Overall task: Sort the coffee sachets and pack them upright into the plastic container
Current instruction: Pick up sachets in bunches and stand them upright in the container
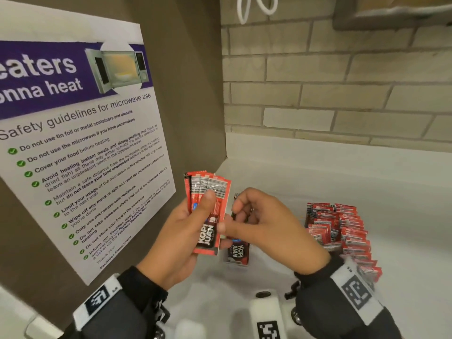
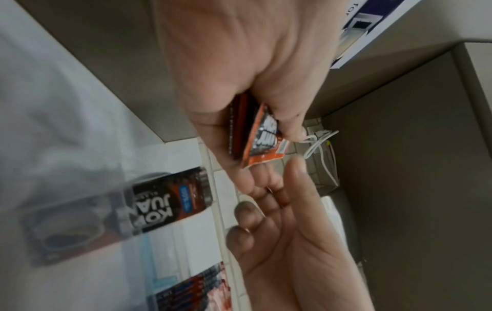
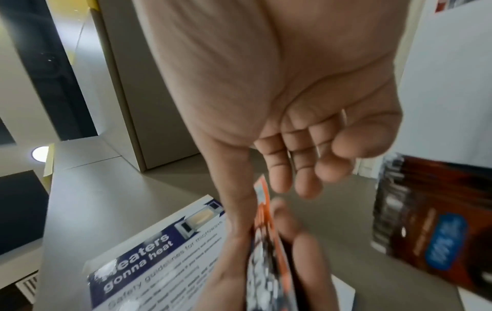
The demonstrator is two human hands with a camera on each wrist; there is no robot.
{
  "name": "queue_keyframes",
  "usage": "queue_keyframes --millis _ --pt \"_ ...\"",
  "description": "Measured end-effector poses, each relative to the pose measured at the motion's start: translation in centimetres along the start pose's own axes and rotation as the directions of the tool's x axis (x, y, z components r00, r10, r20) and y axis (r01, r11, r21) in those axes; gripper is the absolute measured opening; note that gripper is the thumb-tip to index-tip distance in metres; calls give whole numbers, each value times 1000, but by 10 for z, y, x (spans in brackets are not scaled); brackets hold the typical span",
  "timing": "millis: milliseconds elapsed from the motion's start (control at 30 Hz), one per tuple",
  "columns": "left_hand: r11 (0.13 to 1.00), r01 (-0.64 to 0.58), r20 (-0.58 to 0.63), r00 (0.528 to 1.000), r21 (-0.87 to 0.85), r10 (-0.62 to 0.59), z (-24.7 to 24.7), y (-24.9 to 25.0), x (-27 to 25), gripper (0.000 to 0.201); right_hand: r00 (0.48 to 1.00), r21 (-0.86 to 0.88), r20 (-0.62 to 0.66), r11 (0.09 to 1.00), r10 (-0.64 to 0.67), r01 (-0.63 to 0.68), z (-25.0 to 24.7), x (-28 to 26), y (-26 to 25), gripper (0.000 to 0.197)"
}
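A fanned stack of flat, glossy red sachets [image 1: 208, 211] is gripped in the left hand [image 1: 178, 238], thumb pressed across the printed foil faces. The right hand [image 1: 266, 226] is held just beside it, fingers [image 3: 306, 168] loosely curled and holding nothing. Dark sachets stand upright in the clear plastic container [image 1: 238, 250] behind the hands. Further right, loose red sachets [image 1: 342, 231] are piled on the white bench [image 1: 403, 204].

The head view looks down at the bench [image 1: 305, 182] from close above; both wrist views peer along the palms, sharing the poster [image 1: 80, 133] at 10 o'clock.
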State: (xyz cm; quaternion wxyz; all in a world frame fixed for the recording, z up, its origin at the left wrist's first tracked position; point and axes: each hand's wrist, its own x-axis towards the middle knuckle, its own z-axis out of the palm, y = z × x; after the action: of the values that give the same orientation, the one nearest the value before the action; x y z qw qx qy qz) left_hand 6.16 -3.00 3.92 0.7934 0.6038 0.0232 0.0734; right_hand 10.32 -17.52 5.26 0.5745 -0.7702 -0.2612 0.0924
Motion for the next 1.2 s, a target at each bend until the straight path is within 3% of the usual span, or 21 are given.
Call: queue_keyframes --millis 100,233,267,367,533,733,833,967,1100,1133,1200 --pt "999 33 31 999 -32 -32 7 2 2 38 999 71 -18 997 -34 35 7 0 4 30" --pt "975 133 144 984 -177 -108 5 8 0 20 995 160 -85 985 -47 61 0 2 4 28" --pt "972 131 152 983 -194 -102 3 8 -1 25 994 190 -97 980 -42 60 -2 2 3 29" --pt "987 73 113 992 -145 -57 5 7 -1 38 990 256 -135 963 -46 80 -5 3 3 27" --pt "995 -76 4 997 58 76 10 7 -2 27 967 302 -224 935 -120 186 -8 1 -3 20" --pt "982 -143 29 990 123 140 14 8 -6 34 909 165 -361 945 -207 281 -1 -2 -8 30" --pt "985 -134 55 990 111 128 16 7 -8 34 940 169 -283 955 -189 243 0 -4 -12 28" --pt "998 -65 107 992 -7 65 16 10 -8 19 965 238 -215 950 -153 204 -2 -4 -15 19" --pt "989 -83 30 996 123 80 16 9 -3 25 962 208 -222 956 -159 206 -5 -4 -13 35" --pt "981 -85 34 996 176 80 16 10 -3 27 948 143 -250 961 -196 237 -7 -5 -13 37" --pt "956 -85 77 995 279 66 14 13 -4 24 890 -144 -308 942 -335 305 -12 -6 -12 36"
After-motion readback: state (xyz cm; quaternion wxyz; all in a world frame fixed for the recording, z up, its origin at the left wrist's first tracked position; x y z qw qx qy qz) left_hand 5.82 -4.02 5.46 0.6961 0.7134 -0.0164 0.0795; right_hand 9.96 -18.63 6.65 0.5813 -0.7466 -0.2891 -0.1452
